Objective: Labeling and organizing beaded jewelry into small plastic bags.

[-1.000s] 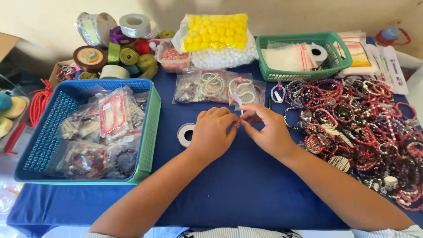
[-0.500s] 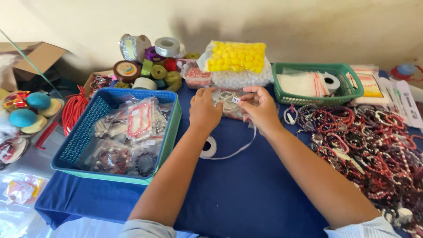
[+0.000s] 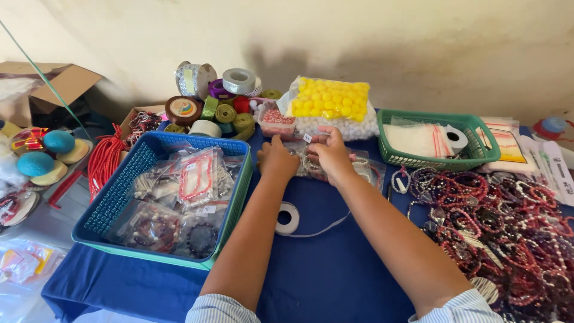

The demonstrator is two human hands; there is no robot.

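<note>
My left hand [image 3: 277, 158] and my right hand [image 3: 329, 154] reach to the far middle of the blue tablecloth [image 3: 323, 263]. Both rest on small clear bags of beaded bracelets [image 3: 362, 166] lying in a row there. My right hand pinches a small white sticker [image 3: 307, 138] at its fingertips over one bag. A white roll of label tape [image 3: 287, 218] lies near my left forearm, and its loose strip [image 3: 326, 226] trails right under my right forearm.
A blue basket [image 3: 122, 185] of bagged bracelets stands left. Ribbon spools [image 3: 215, 101] and a bag of yellow and white balls [image 3: 332, 104] sit at the back. A green basket [image 3: 439, 157] holds empty bags. A heap of loose bracelets [image 3: 502, 221] fills the right.
Both hands went from the near middle, where they worked a sticker off the tape, forward to the row of bags. The view tilted up and shifted.
</note>
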